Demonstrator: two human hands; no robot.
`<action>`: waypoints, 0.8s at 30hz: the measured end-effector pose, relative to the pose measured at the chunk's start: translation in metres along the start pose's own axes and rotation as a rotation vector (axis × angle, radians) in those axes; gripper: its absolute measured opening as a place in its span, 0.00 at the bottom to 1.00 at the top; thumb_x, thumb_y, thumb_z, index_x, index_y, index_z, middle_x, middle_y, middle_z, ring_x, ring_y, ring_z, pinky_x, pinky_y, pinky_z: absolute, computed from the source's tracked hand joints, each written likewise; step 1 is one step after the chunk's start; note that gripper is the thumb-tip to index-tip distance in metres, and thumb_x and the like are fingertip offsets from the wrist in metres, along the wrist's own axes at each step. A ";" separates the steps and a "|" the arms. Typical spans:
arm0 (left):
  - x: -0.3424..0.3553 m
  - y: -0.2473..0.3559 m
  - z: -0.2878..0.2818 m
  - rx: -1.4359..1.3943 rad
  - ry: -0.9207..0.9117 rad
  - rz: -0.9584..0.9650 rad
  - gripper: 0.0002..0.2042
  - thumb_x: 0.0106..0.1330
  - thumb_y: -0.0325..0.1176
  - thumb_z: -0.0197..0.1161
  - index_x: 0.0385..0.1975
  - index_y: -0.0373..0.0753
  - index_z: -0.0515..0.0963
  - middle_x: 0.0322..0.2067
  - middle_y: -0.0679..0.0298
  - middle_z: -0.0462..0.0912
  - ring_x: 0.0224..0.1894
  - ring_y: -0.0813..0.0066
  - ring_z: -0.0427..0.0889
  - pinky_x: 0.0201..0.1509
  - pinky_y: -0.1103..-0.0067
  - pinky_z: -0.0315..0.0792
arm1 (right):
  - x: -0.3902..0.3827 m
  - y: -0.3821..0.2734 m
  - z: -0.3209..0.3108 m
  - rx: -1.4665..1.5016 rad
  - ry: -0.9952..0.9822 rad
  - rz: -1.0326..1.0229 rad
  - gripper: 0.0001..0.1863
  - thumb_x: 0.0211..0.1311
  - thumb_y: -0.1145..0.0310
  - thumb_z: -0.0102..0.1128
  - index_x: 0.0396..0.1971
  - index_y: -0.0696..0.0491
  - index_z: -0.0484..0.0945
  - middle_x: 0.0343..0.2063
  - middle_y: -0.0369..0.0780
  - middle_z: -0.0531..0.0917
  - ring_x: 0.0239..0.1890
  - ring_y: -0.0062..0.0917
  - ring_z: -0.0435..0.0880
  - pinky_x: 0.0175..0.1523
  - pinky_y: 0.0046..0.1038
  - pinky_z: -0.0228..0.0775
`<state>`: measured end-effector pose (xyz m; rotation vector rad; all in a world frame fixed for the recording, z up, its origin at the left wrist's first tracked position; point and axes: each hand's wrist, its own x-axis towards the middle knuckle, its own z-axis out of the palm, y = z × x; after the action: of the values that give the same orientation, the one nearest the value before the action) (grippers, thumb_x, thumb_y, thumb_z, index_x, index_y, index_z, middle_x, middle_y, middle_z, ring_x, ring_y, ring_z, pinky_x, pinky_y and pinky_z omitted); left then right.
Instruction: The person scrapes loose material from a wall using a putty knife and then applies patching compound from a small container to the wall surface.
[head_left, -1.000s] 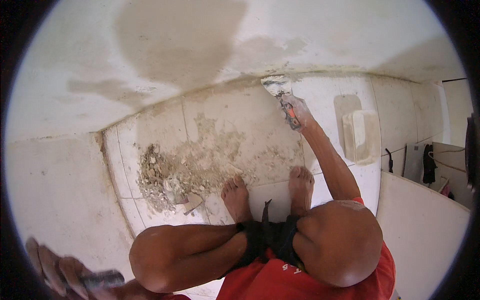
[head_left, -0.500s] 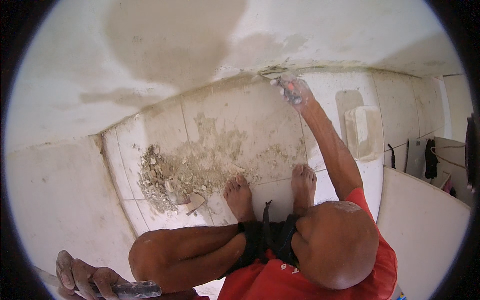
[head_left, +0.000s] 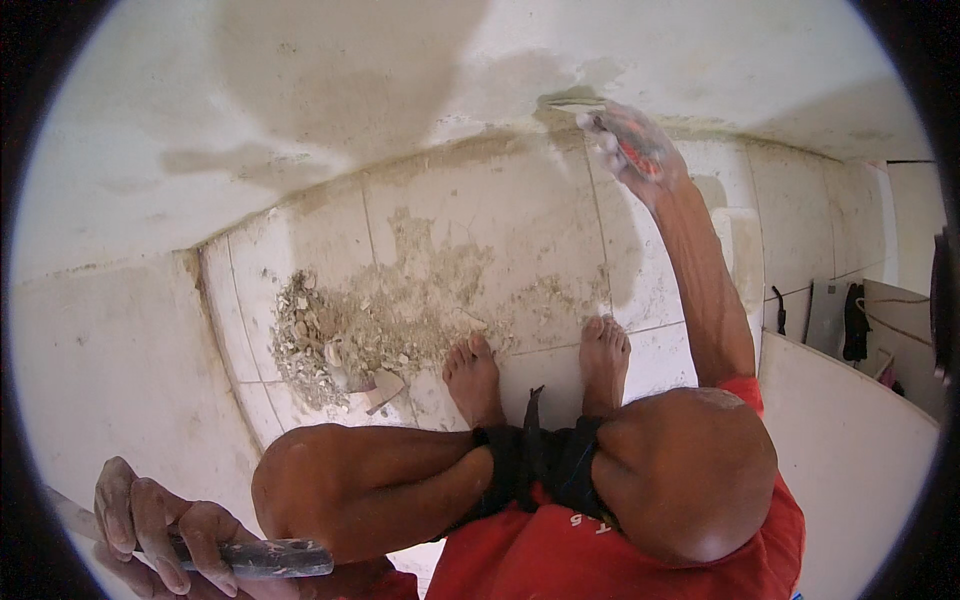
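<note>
My right hand (head_left: 640,150) is closed around the red and black handle of a scraper (head_left: 638,157). The scraper's thin pale blade (head_left: 578,104) lies against a damp, greenish patch low on the wall, just above the floor joint. At the lower left, my left hand (head_left: 165,525) grips a tool with a dark, dust-smeared handle (head_left: 285,558). A greyish flat part of that tool runs out past the fingers to the left edge; its kind is hard to make out. White dust coats the fingers of both hands.
Scraped-off debris (head_left: 315,345) is heaped on the tiled floor (head_left: 540,235), left of my bare feet. A pale flat piece (head_left: 385,390) lies at its edge. Behind my right forearm is a whitish rectangular block (head_left: 742,245). A low white partition (head_left: 850,430) stands at right.
My right hand has moved up and slightly right with the scraper, from the floor joint onto the lower wall. The left hand keeps its tool, shifted slightly upward in view.
</note>
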<state>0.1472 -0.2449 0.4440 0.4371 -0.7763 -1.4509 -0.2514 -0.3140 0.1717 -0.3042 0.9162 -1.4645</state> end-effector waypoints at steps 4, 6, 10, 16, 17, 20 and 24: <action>0.002 -0.004 0.001 -0.032 -0.006 -0.022 0.07 0.76 0.33 0.41 0.33 0.42 0.57 0.25 0.69 0.57 0.20 0.87 0.58 0.13 0.89 0.53 | -0.052 0.017 -0.013 -0.310 0.141 0.030 0.16 0.68 0.60 0.53 0.44 0.57 0.76 0.29 0.37 0.81 0.19 0.16 0.77 0.23 0.16 0.73; 0.003 -0.007 0.003 -0.040 -0.039 -0.057 0.08 0.77 0.34 0.40 0.33 0.42 0.57 0.25 0.69 0.57 0.20 0.87 0.58 0.13 0.89 0.54 | -0.051 0.036 -0.037 -0.337 0.192 0.060 0.17 0.68 0.58 0.54 0.42 0.58 0.77 0.26 0.37 0.80 0.17 0.16 0.76 0.22 0.16 0.72; -0.001 -0.008 0.006 -0.019 -0.031 -0.030 0.09 0.77 0.36 0.39 0.36 0.38 0.59 0.25 0.68 0.58 0.20 0.88 0.58 0.13 0.89 0.55 | -0.025 0.086 -0.056 -0.270 0.231 0.132 0.17 0.66 0.58 0.56 0.39 0.58 0.78 0.24 0.36 0.79 0.16 0.16 0.75 0.21 0.17 0.71; -0.006 -0.011 0.011 0.050 0.035 0.026 0.11 0.77 0.37 0.40 0.38 0.34 0.61 0.26 0.69 0.58 0.20 0.89 0.58 0.12 0.89 0.54 | 0.019 0.100 -0.068 -0.208 0.204 0.239 0.14 0.66 0.61 0.56 0.38 0.58 0.78 0.25 0.37 0.81 0.19 0.16 0.76 0.22 0.19 0.73; -0.006 -0.012 0.011 0.027 0.028 0.035 0.11 0.77 0.37 0.40 0.38 0.34 0.61 0.27 0.69 0.58 0.20 0.88 0.57 0.12 0.89 0.54 | 0.024 0.100 -0.068 -0.207 0.203 0.234 0.14 0.66 0.61 0.56 0.38 0.58 0.78 0.25 0.37 0.81 0.19 0.16 0.76 0.22 0.19 0.73; -0.006 -0.011 0.007 0.019 -0.014 0.005 0.11 0.77 0.36 0.41 0.39 0.32 0.61 0.26 0.70 0.58 0.19 0.88 0.57 0.12 0.89 0.54 | 0.028 0.099 -0.053 -0.122 0.203 0.089 0.13 0.67 0.62 0.55 0.38 0.58 0.77 0.27 0.37 0.81 0.20 0.15 0.76 0.22 0.18 0.73; -0.001 -0.014 0.008 -0.009 -0.043 -0.023 0.11 0.77 0.36 0.41 0.39 0.32 0.61 0.25 0.70 0.57 0.19 0.88 0.56 0.12 0.89 0.53 | 0.009 0.073 -0.025 -0.083 0.244 0.008 0.13 0.66 0.62 0.55 0.38 0.58 0.77 0.27 0.38 0.82 0.18 0.17 0.76 0.18 0.19 0.69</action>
<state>0.1320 -0.2435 0.4391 0.4102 -0.8007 -1.4886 -0.2175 -0.3032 0.1022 -0.1841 1.1750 -1.4796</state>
